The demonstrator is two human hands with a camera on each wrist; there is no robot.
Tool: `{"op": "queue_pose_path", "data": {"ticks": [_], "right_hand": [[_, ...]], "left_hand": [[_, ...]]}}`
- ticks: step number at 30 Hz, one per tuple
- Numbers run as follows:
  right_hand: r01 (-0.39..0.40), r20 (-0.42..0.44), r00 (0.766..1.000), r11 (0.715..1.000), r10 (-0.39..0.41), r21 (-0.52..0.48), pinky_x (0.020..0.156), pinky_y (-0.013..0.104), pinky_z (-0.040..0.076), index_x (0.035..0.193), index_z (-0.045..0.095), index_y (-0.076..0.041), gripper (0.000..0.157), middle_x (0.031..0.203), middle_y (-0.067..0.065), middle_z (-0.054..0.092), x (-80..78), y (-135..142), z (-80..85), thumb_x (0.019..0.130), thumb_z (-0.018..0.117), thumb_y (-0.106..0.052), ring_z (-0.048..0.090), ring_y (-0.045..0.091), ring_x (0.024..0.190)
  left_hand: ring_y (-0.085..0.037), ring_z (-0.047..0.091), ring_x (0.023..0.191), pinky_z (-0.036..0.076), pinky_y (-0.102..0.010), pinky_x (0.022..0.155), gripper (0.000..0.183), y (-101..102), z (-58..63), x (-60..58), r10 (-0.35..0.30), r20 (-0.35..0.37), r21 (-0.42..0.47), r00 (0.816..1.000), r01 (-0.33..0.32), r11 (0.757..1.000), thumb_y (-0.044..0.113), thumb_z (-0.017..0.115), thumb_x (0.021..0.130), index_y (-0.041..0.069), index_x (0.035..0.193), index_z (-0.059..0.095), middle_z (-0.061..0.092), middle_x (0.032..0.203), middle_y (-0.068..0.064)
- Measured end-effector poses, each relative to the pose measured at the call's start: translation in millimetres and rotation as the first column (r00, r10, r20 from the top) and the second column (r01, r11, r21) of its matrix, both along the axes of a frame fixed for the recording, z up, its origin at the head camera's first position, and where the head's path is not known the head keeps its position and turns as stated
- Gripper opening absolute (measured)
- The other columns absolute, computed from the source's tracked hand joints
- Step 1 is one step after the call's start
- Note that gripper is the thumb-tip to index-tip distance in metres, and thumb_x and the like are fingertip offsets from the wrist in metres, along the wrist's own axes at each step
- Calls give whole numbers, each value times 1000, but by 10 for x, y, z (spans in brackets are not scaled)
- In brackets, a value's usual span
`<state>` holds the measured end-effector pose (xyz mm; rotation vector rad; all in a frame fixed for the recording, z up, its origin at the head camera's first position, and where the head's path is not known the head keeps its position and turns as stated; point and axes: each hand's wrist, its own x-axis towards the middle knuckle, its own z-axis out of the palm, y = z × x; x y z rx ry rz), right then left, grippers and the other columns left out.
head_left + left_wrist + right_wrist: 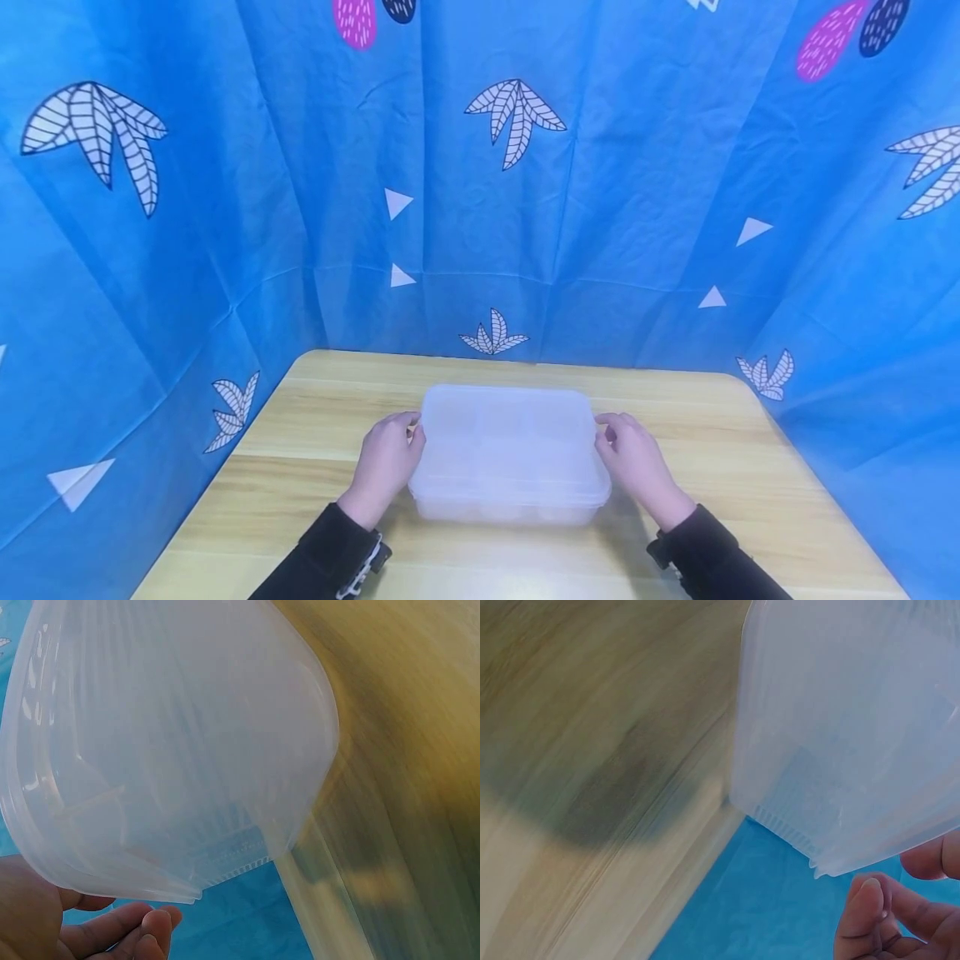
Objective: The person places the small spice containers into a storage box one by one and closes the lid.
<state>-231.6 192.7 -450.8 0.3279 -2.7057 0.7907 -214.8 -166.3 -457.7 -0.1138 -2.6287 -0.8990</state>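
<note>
A translucent white plastic storage box (510, 450) with a lid stands on the wooden table, between the two hands. At its left edge, the left hand (386, 458) holds the rim with thumb and bent fingers; the left wrist view shows this hand (97, 926) close beneath the box's rim. On the opposite side, the right hand (633, 458) grips the rim in much the same way. In the right wrist view its fingers (866, 907) are curled near the corner of the box (832, 727). Pale contents show only faintly through the plastic.
The light wooden table (270, 508) has rounded far corners. A blue patterned curtain (637, 167) surrounds its back and sides. Dark sleeves (322, 554) cover both forearms, with a device strapped at each wrist.
</note>
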Motion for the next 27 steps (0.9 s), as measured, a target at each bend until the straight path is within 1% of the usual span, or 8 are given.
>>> {"op": "queue_pose_path", "data": {"ticks": [15,20,27], "right_hand": [[12,2,1000,1000,-12,8,65,36,51,118,66,5,29,86,7,60,-11,27,-24,93,61,-6,57,20,74],[9,9,1000,1000,-9,5,66,37,53,118,66,6,29,85,7,61,-12,13,-26,93,61,-8,58,20,75],[4,60,998,1000,-5,11,67,36,53,123,64,6,34,84,6,61,-22,-10,-32,94,62,-11,57,19,74]], "left_hand": [[-32,70,95,59,-45,82,28,6,-27,-1,-5,-19,7,1000,5,1000,9,62,95,-6,119,68,69,116,-23],[-33,69,97,58,-46,83,29,4,-35,-6,-5,-1,0,1000,5,1000,10,61,96,-6,120,67,69,115,-23],[-30,69,90,59,-43,78,33,3,-42,4,-7,35,-2,999,7,1000,12,59,98,-8,124,64,71,107,-19]]}}
